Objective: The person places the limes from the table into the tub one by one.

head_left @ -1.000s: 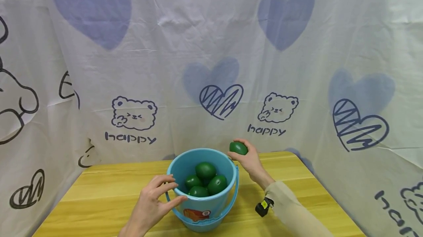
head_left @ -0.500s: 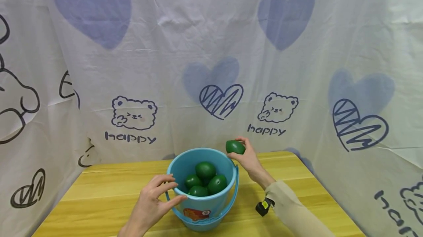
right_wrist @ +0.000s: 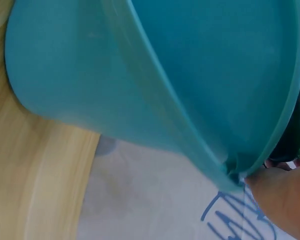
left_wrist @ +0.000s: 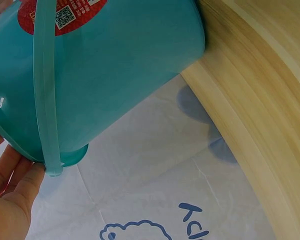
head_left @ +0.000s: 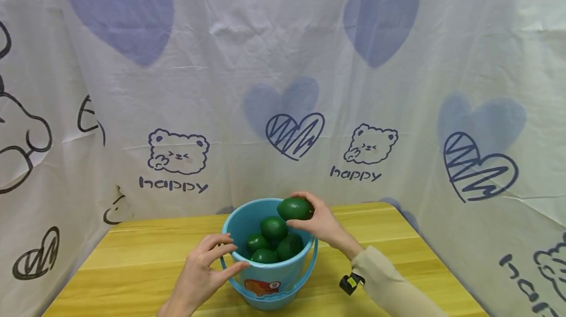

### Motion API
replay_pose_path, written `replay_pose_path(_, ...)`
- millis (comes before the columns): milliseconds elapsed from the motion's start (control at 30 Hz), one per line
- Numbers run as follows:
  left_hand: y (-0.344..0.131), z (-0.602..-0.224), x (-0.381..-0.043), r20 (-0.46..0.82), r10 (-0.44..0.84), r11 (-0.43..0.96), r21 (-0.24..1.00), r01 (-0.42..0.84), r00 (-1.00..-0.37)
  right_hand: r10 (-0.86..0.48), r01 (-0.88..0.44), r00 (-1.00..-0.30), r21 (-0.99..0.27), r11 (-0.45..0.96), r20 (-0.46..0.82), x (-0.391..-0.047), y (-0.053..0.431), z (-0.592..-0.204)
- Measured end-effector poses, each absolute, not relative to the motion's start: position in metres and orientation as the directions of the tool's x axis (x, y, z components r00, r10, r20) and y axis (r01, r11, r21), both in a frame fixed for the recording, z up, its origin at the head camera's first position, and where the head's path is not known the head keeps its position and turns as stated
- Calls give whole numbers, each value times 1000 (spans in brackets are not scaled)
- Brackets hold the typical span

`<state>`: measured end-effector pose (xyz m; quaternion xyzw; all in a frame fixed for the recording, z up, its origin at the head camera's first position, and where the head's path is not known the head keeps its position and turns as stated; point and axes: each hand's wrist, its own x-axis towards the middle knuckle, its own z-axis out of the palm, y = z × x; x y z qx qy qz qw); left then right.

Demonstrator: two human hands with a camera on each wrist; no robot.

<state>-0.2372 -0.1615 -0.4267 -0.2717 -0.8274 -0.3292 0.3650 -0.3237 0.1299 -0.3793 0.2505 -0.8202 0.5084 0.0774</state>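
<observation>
A blue plastic bucket stands on the table with several dark green avocados inside. My right hand grips another avocado between fingers and thumb, over the bucket's far right rim. In the right wrist view this avocado is partly cut off by the frame edge, beside the bucket wall. My left hand holds the bucket's rim at its left front, fingertips and thumb spread along it. The left wrist view shows these fingers at the rim, near where the handle joins.
The bucket's handle hangs down in front, across a red label. The wooden table ends at a printed cloth that hangs behind and at both sides. A small black device sits at my right wrist.
My right hand has brought the held avocado left and slightly down, from beyond the bucket's right edge to over its opening. The left hand and bucket stay in place.
</observation>
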Motion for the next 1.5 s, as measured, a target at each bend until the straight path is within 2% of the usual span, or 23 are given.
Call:
replay_pose_path(300, -162, -426, -238, 789, 218, 637, 332, 696, -575, -382, -515, -846, -753, 409, 371, -319, 120, -375)
replay_pose_path(567, -162, -428, -238, 783, 217, 644, 334, 688, -583, -457, -538, -813, -767, 349, 362, -322, 122, -377)
replay_pose_path(900, -163, -428, -236, 771, 207, 654, 349, 671, -603, -380, -512, -834, -819, 261, 400, -324, 128, -381)
replay_pose_path(1100, -163, -427, -236, 785, 215, 640, 336, 691, -581, -349, -504, -839, -837, 212, 417, -325, 136, -383)
replay_pose_path(1367, -168, -426, -237, 778, 255, 650, 302, 698, -574, -295, -493, -859, -831, 256, 419, -323, 146, -392)
replay_pose_path(1500, -171, -425, -238, 787, 265, 649, 282, 707, -557, -253, -505, -862, -793, 342, 439, -320, 151, -395)
